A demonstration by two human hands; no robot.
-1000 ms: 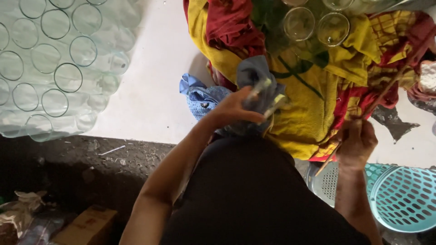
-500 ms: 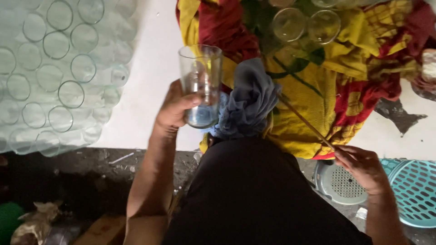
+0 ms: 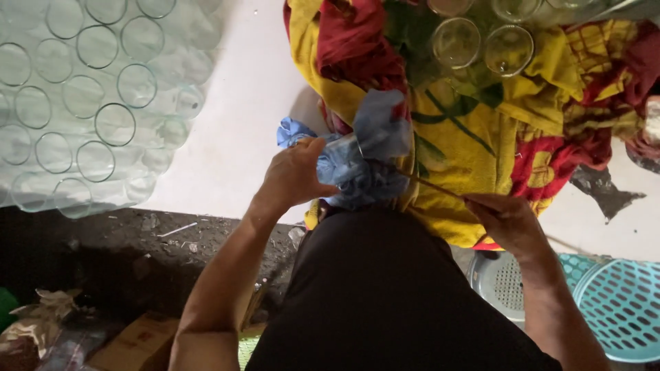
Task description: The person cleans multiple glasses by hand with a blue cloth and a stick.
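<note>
My left hand (image 3: pixel 294 173) grips a clear drinking glass (image 3: pixel 345 146) that is mostly wrapped in a blue cloth (image 3: pixel 371 151); only part of its rim shows. My right hand (image 3: pixel 507 218) holds a thin brown stick (image 3: pixel 430 185) whose far end reaches into the blue cloth at the glass. Both sit over my lap, in front of a yellow and red patterned cloth (image 3: pixel 481 137) spread on the white floor. Three clear glasses (image 3: pixel 456 41) stand upright on that cloth at the top.
Many clear glasses (image 3: pixel 96 103) stand packed together mouth up at the upper left. A teal plastic basket (image 3: pixel 615 309) and a grey perforated one (image 3: pixel 502 285) lie at the lower right. Dark dirty ground with cardboard (image 3: pixel 137 340) and scraps lies at the lower left.
The glass, held up bare in my left hand half a second ago, is now lowered and wrapped in the blue cloth. My right hand has risen, bringing the stick into the cloth.
</note>
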